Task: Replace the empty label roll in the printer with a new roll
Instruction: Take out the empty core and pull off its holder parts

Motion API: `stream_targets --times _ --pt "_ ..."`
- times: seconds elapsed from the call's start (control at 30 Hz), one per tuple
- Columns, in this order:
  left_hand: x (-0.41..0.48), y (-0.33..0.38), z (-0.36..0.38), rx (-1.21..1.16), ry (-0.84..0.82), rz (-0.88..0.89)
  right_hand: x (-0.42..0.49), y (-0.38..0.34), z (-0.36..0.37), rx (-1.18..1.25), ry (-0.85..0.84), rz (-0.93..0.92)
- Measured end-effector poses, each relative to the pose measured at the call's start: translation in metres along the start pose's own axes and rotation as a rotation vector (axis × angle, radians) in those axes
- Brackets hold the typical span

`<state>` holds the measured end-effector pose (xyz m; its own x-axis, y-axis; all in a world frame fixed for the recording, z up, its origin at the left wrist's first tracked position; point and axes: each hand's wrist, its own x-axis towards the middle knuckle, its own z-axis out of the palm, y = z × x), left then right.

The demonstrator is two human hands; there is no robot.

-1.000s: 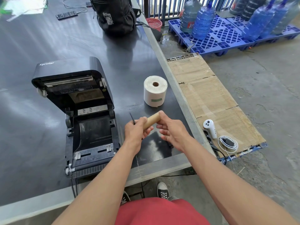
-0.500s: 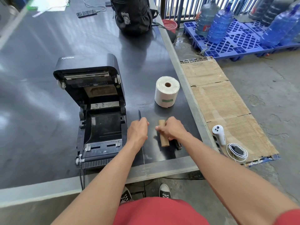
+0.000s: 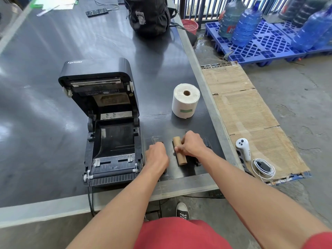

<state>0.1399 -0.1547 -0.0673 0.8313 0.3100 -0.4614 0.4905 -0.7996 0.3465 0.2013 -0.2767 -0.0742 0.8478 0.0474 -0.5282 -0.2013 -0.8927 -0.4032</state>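
The empty core [image 3: 180, 157] was held up in both hands 1 sec ago. Now it has been laid flat on the table [image 3: 53, 51], just right of the printer [image 3: 111, 141]. It is pinched by the right hand [image 3: 193, 144], fingers curled on it. The left hand [image 3: 156, 155] is set down btw. printer & core, fingers curled; if sth. is held can't be told. The printer is left open, nothing inside. The new roll [image 3: 186, 101] stands on end behind, not touched. So the old one is out; the new one is prob. to be picked up next.
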Motion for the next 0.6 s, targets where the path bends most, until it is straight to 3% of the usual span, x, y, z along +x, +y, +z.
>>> stream_targets --times 0.33,0.6 --pt "0.01 -0.01 0.009 0.202 0.034 0.106 0.001 0.003 -0.004 0.011 -0.012 -0.011" --pt "0.021 0.004 -0.024 0.114 0.122 0.254 0.001 0.001 -0.035 0.075 0.091 0.022"
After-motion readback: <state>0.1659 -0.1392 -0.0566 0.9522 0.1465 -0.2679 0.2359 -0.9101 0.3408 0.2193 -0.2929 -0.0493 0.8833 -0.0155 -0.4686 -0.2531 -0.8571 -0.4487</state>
